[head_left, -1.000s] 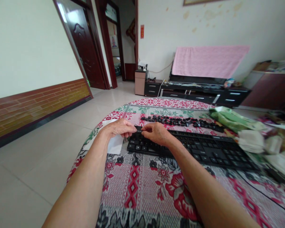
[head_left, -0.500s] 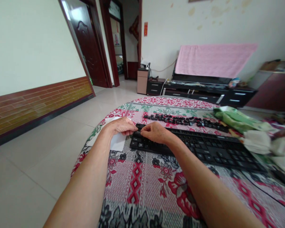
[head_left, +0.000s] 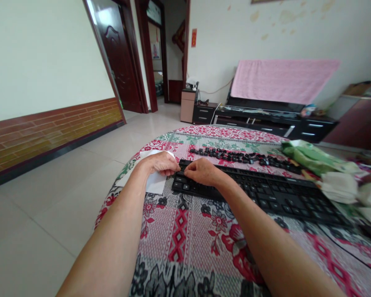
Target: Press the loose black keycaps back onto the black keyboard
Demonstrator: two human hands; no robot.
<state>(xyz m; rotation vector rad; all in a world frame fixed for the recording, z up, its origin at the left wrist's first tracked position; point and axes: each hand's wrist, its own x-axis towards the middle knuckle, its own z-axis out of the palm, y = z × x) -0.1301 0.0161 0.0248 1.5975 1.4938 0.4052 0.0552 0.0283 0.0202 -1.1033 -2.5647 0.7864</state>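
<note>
A black keyboard (head_left: 284,200) lies across the cloth-covered table, its left end under my hands. My left hand (head_left: 163,164) is closed in a pinch at the keyboard's upper left corner. Close to its right, my right hand (head_left: 202,171) also pinches, thumb and fingertips down at the leftmost keys. Whatever is between the fingertips is too small and dark to make out. Beneath my left hand, a white sheet of paper (head_left: 156,183) sticks out beside the keyboard. Behind the keyboard, several loose black keycaps (head_left: 235,156) lie in a long uneven row.
A green packet (head_left: 318,156) and beige cloths (head_left: 340,186) lie at the table's right. A black cable (head_left: 349,251) runs from the keyboard toward the lower right. The patterned tablecloth (head_left: 198,231) covers the round-edged table. Beyond stands a low black cabinet (head_left: 315,130).
The whole view has shifted slightly, so things sit a little further right. Both hands stay pinched at the keyboard's left end, with only slight finger movement.
</note>
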